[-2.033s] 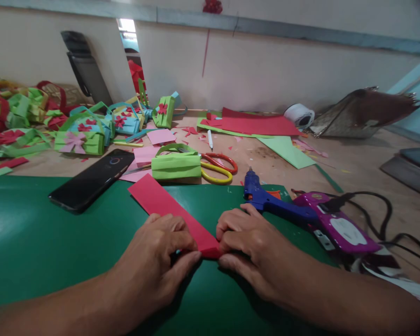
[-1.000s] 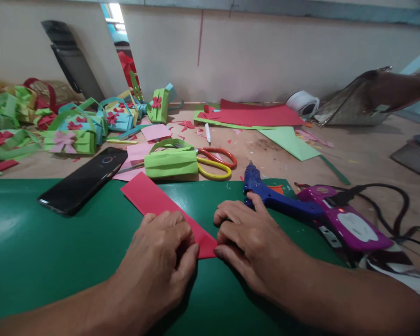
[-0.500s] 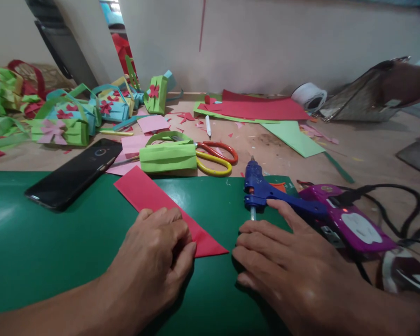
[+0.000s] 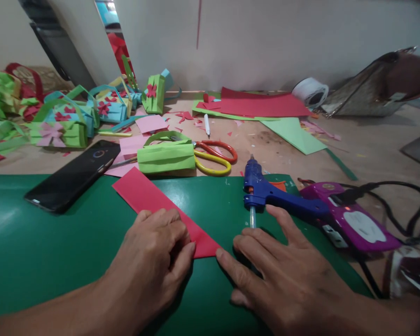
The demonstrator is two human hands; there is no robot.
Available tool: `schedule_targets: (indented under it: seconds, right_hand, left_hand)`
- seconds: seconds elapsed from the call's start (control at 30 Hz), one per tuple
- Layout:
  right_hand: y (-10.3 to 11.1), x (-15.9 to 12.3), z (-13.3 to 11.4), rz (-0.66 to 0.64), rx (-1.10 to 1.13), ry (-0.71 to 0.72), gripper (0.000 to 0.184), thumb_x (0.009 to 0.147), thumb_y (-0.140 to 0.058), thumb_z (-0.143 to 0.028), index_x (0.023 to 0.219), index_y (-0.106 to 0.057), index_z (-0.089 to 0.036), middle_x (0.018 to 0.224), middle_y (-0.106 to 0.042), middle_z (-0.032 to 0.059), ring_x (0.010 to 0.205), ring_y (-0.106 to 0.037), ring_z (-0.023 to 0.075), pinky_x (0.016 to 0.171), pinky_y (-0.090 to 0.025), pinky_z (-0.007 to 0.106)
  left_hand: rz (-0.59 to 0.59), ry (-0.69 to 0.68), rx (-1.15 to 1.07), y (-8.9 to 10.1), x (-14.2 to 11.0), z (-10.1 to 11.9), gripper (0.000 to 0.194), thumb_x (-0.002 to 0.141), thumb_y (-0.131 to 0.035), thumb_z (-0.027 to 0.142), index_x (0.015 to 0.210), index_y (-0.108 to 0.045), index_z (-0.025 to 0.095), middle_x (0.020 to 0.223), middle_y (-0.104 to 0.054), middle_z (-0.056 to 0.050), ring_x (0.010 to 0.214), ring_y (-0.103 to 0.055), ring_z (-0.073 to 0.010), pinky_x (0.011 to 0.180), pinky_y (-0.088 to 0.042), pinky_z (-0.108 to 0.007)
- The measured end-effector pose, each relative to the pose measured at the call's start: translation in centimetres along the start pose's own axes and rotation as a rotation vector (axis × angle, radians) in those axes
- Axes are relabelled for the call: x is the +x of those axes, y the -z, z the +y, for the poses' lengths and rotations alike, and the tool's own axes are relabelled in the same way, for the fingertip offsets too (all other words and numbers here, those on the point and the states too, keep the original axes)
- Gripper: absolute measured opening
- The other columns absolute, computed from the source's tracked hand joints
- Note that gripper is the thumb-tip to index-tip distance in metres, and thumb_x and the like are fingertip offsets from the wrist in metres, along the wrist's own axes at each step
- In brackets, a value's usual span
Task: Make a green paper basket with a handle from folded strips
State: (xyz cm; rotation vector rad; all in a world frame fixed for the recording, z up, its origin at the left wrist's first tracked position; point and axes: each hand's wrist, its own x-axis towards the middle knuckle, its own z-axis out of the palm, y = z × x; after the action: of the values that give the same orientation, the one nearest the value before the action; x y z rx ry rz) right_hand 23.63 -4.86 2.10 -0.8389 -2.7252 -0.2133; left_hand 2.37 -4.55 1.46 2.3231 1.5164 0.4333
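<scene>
A folded red paper strip (image 4: 150, 189) lies slantwise on the green mat (image 4: 73, 252), its near end creased to a point. With curled fingers, my left hand (image 4: 154, 252) grips and presses the strip's lower edge; the thumb tip rests at the fold. My right hand (image 4: 276, 270) is spread open, palm down, and one fingertip touches the pointed end of the paper. Just beyond that hand lies a blue glue gun (image 4: 257, 186), a clear glue stick poking out of its back. The right hand's fingers partly hide the stick.
A black phone (image 4: 75, 175) lies at left. Scissors (image 4: 217, 158) sit through a green paper bag (image 4: 166, 157). Finished paper bags (image 4: 61, 133) crowd the back left. At right are a purple power strip (image 4: 357, 224) with cords, a white ribbon roll (image 4: 311, 93) and red paper sheets (image 4: 262, 102).
My right hand has shifted slightly, and one finger now reaches left onto the strip's pointed tip. My left hand keeps its hold on the paper.
</scene>
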Motion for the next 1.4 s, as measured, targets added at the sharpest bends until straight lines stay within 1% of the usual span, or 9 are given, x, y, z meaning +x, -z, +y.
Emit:
schedule_targets:
  seconds: [0.13,0.27,0.37,0.5,0.7,0.83,1.0,1.2,1.4]
  right_hand:
    - [0.17,0.11,-0.01,0.017,0.008,-0.002,0.029,0.088,-0.052,-0.042,0.098,-0.066,-0.019,0.068,-0.060,0.0007,0.065,-0.052,0.0184,0.089,-0.032,0.053]
    - [-0.14,0.10,0.07,0.023,0.008,0.009,0.032,0.087,-0.052,-0.046,0.100,-0.066,-0.020,0.068,-0.059,0.0001,0.064,-0.052,0.0185,0.091,-0.029,0.055]
    - [-0.29,0.16,0.10,0.024,0.022,-0.007,0.033,0.089,-0.049,-0.045,0.101,-0.066,-0.019,0.069,-0.059,0.0010,0.065,-0.053,0.0187,0.091,-0.028,0.055]
    - [-0.01,0.43,0.10,0.011,0.023,-0.021,0.033,0.090,-0.046,-0.044,0.102,-0.065,-0.020,0.070,-0.060,0.0016,0.065,-0.052,0.0189,0.089,-0.030,0.051]
    - [0.05,0.60,0.16,-0.013,-0.023,-0.013,0.040,0.084,-0.052,-0.054,0.104,-0.064,-0.022,0.069,-0.059,-0.0001,0.064,-0.049,0.0176,0.086,-0.031,0.048]
    - [-0.21,0.50,0.15,-0.024,-0.025,-0.016,0.039,0.082,-0.054,-0.056,0.099,-0.064,-0.023,0.069,-0.058,-0.0006,0.064,-0.049,0.0178,0.087,-0.030,0.049]
    - [-0.37,0.53,0.13,-0.024,-0.032,-0.022,0.040,0.078,-0.057,-0.058,0.095,-0.065,-0.023,0.067,-0.057,-0.0015,0.063,-0.048,0.0179,0.089,-0.028,0.049]
    - [-0.57,0.57,0.24,0.018,0.001,-0.030,0.041,0.082,-0.052,-0.058,0.096,-0.066,-0.022,0.067,-0.057,-0.0008,0.063,-0.048,0.0185,0.092,-0.025,0.052]
    - [-0.59,0.64,0.22,-0.008,0.001,-0.035,0.042,0.081,-0.052,-0.059,0.099,-0.065,-0.023,0.067,-0.058,-0.0009,0.063,-0.049,0.0186,0.092,-0.026,0.051]
  left_hand:
    - [-0.001,0.000,0.004,0.00,0.08,-0.06,0.023,0.084,-0.043,0.021,0.061,-0.049,0.018,0.065,-0.052,-0.001,0.064,-0.045,-0.0162,0.064,-0.028,-0.032]
    - [-0.004,0.010,-0.008,-0.03,0.07,-0.06,0.024,0.084,-0.043,0.021,0.061,-0.049,0.018,0.065,-0.051,-0.001,0.063,-0.045,-0.0161,0.064,-0.028,-0.032]
    - [-0.018,0.026,-0.009,0.03,0.06,-0.04,0.024,0.084,-0.043,0.021,0.061,-0.048,0.018,0.065,-0.051,-0.001,0.062,-0.044,-0.0157,0.063,-0.028,-0.032]
    - [-0.024,0.033,-0.017,0.09,0.17,-0.07,0.023,0.083,-0.044,0.021,0.061,-0.048,0.018,0.065,-0.051,-0.001,0.062,-0.044,-0.0156,0.063,-0.027,-0.032]
    - [-0.043,0.050,-0.020,0.04,0.40,0.00,0.021,0.082,-0.045,0.021,0.061,-0.048,0.018,0.065,-0.051,-0.001,0.062,-0.045,-0.0157,0.062,-0.026,-0.031]
    - [-0.045,0.068,-0.012,-0.05,0.40,0.02,0.021,0.081,-0.047,0.021,0.061,-0.050,0.018,0.065,-0.052,-0.001,0.061,-0.045,-0.0155,0.063,-0.027,-0.031]
    - [-0.032,0.046,-0.017,-0.19,0.49,-0.12,0.023,0.084,-0.044,0.022,0.062,-0.049,0.018,0.065,-0.052,-0.001,0.061,-0.045,-0.0159,0.062,-0.026,-0.031]
    - [-0.024,0.047,-0.019,-0.22,0.40,-0.13,0.023,0.083,-0.044,0.021,0.061,-0.047,0.018,0.064,-0.051,-0.001,0.060,-0.044,-0.0155,0.062,-0.026,-0.031]
    - [-0.011,0.050,0.000,-0.22,0.45,0.01,0.023,0.082,-0.044,0.021,0.059,-0.046,0.018,0.063,-0.052,0.000,0.059,-0.044,-0.0146,0.061,-0.027,-0.031]
